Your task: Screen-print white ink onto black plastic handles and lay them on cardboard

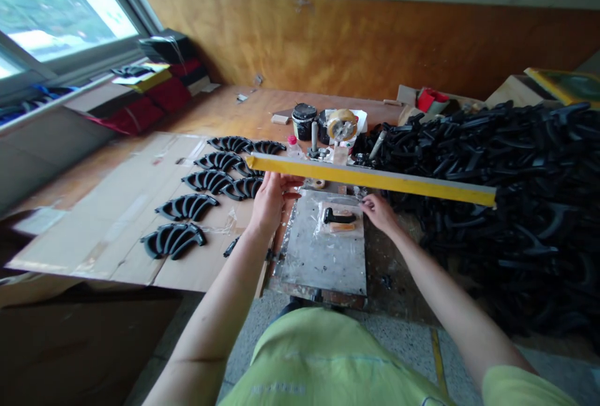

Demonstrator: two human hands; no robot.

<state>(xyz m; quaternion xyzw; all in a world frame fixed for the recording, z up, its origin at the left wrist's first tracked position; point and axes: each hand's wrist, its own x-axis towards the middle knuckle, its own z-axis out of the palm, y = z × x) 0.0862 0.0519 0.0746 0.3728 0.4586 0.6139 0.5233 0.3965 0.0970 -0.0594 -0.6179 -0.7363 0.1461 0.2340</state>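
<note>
My left hand (269,205) is at the left rear edge of a grey metal plate (314,259), its fingers stretched to the right and apart, just under a long yellow-and-grey bar (370,179). At the plate's right rear corner, the fingertips of my right hand (379,212) are pressed together. Whatever they pinch is too small to make out. Between my hands a black curved handle-like part (340,216) lies on the plate, beside a small orange-tan block (342,227) on clear film or tape.
Rows of black curved parts (173,240) lie on cardboard (112,206) to the left. A large heap of similar parts (506,206) fills the right. Behind the bar stand a black-smeared tub (304,120), a tape roll (341,126) and a red-capped bottle (293,145).
</note>
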